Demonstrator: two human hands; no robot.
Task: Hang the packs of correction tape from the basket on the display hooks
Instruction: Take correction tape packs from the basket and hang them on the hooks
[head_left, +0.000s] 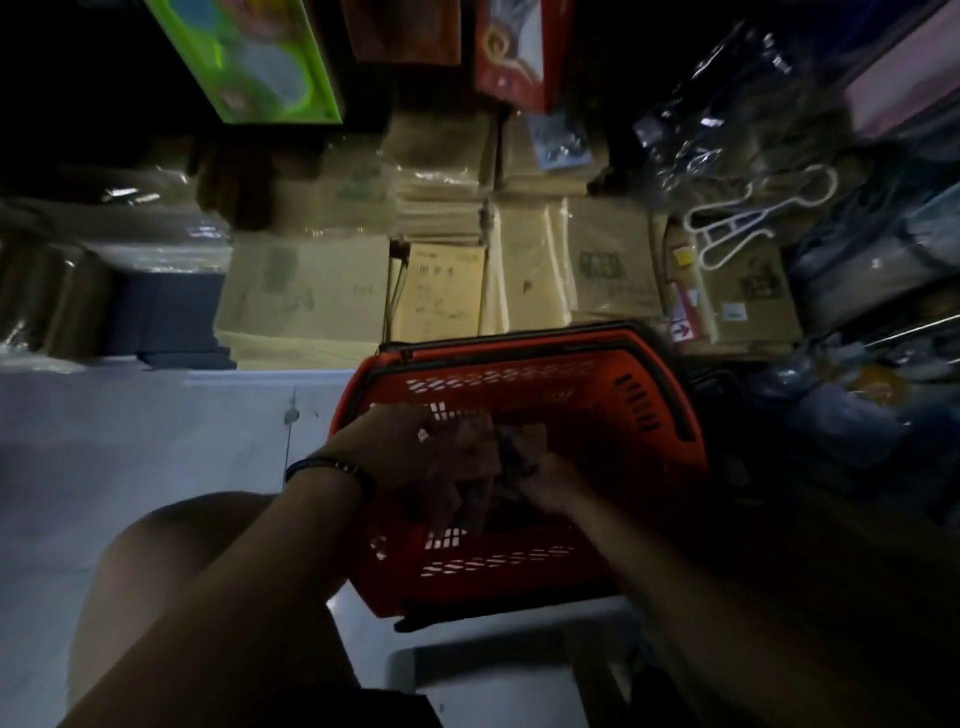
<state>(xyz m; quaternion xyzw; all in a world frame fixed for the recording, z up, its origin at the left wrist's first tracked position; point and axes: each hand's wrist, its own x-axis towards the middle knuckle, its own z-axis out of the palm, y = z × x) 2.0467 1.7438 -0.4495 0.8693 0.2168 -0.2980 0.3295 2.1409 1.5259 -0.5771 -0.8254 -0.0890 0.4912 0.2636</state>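
Packs of correction tape: a small, blurred bundle inside the basket, low against its floor, lying between the two hands; a tan card edge shows at the top, darker pieces below it.
Basket: red slotted plastic with a black rim and a black handle folded down along the far edge; it stands on the floor straight ahead of the person, its far side just beside the stacked paper goods.
Floor: pale and smooth, brightest to the left of the basket.
Knee: the person's bare knee rises at lower left, near the basket's near corner.
Paper envelopes: flat brown and cream stacks, some wrapped in clear film, packed side by side behind the basket.
Upper shelf goods: a green box at upper left and a red box beside it, both tilted in the wide view.
Right side: crumpled clear plastic bags, and a white hanger lying on a brown stack.
Left hand: reaches down into the basket, back up, fingers bent over the left side of the bundle and gripping it; a dark wristband circles the wrist.
Right hand: meets the bundle from the right and touches it; shadow and blur hide the fingers, so I cannot tell whether they clasp the packs.
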